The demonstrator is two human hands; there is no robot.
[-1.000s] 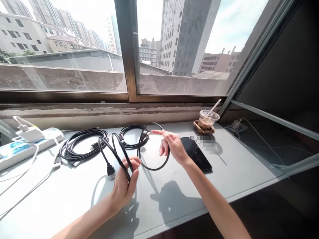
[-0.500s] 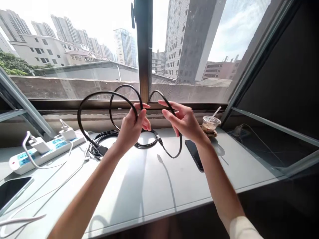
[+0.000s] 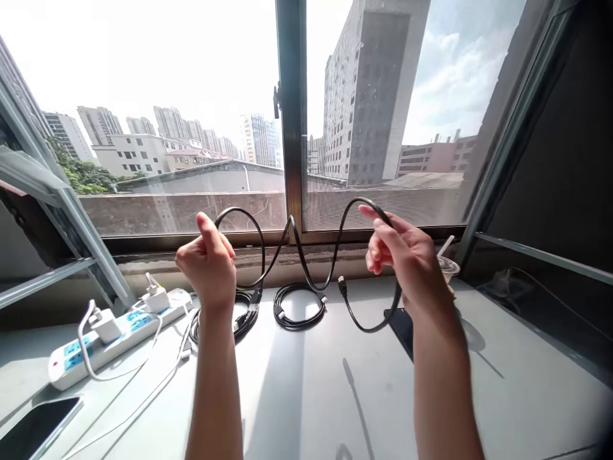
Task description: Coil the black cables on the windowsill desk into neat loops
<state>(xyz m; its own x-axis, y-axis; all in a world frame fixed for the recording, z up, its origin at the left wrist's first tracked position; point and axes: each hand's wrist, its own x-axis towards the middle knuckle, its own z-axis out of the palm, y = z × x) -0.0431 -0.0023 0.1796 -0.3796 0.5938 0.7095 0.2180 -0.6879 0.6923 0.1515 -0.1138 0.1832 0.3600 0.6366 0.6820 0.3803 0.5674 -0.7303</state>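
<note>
1 blk cable (image 3: 299, 248), L hand (image 3: 211, 259) & R hand (image 3: 401, 246) fingers gripping. 2 coils (image 3: 299, 326) below cable; 1 cup (image 3: 449, 265) to R, R hand part-blocking.

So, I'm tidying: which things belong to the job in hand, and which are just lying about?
In the job:
loose black cable, in left hand and right hand
probably two coiled black cables

Lying about, apparently:
white plastic power strip
black-screened phone
flat dark device
clear plastic cup

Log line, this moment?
left grip: holds thin black looped cable; right grip: same cable; black plug: unconnected; white desk: coiled black cables
</note>
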